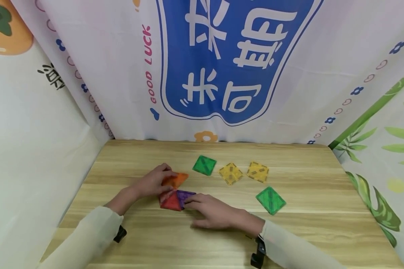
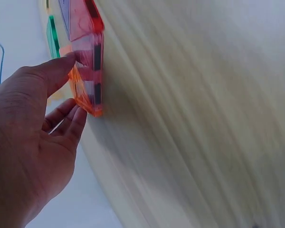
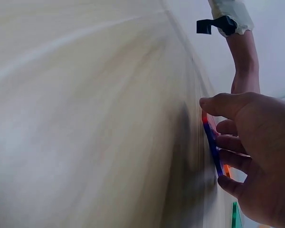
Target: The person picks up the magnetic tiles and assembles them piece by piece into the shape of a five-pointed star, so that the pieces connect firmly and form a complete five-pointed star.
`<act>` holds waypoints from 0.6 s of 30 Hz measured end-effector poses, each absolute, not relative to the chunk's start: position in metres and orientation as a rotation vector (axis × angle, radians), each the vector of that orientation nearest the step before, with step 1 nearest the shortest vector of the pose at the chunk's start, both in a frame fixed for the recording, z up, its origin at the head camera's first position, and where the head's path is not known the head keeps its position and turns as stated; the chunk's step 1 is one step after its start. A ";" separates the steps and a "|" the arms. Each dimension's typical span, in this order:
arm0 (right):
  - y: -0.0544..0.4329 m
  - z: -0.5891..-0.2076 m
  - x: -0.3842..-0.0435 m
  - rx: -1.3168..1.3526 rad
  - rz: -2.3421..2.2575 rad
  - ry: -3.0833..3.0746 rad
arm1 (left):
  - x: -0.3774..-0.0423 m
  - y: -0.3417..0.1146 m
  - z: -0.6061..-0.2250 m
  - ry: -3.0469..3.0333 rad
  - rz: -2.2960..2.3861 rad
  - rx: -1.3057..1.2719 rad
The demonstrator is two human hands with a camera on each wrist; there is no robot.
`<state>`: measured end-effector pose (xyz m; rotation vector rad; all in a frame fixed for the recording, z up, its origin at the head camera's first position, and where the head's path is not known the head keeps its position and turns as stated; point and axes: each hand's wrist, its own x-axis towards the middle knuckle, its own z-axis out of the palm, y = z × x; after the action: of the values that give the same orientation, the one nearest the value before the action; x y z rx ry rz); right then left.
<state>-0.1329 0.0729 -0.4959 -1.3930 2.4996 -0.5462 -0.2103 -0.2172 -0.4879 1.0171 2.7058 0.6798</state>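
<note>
At the left of the table, my left hand [image 1: 153,183] holds a translucent orange magnetic tile [image 1: 179,180] between thumb and fingers. In the left wrist view, the thumb lies by a pinkish-red tile [image 2: 96,57] and the fingertips touch the orange tile [image 2: 84,97]. In the head view, a red triangular tile [image 1: 171,201] lies beside a purple tile [image 1: 181,197]. The fingers of my right hand [image 1: 215,213] rest on the purple one, partly hiding it, with the thumb spread apart from it.
Behind and right of the hands lie a green tile [image 1: 204,165], a yellow tile [image 1: 230,173], another yellow tile [image 1: 257,172] and a second green tile [image 1: 271,200]. A printed cloth [image 1: 134,123] hangs along the back edge of the wooden table [image 1: 306,179].
</note>
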 end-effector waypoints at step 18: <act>0.154 -0.494 -0.113 -1.183 -0.686 2.580 | -0.174 -0.170 -0.495 2.745 0.674 1.222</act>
<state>-0.1127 0.1535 -0.4945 -1.1832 2.5805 -0.6856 -0.1735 -0.1695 -0.4950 1.2218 2.7452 0.6741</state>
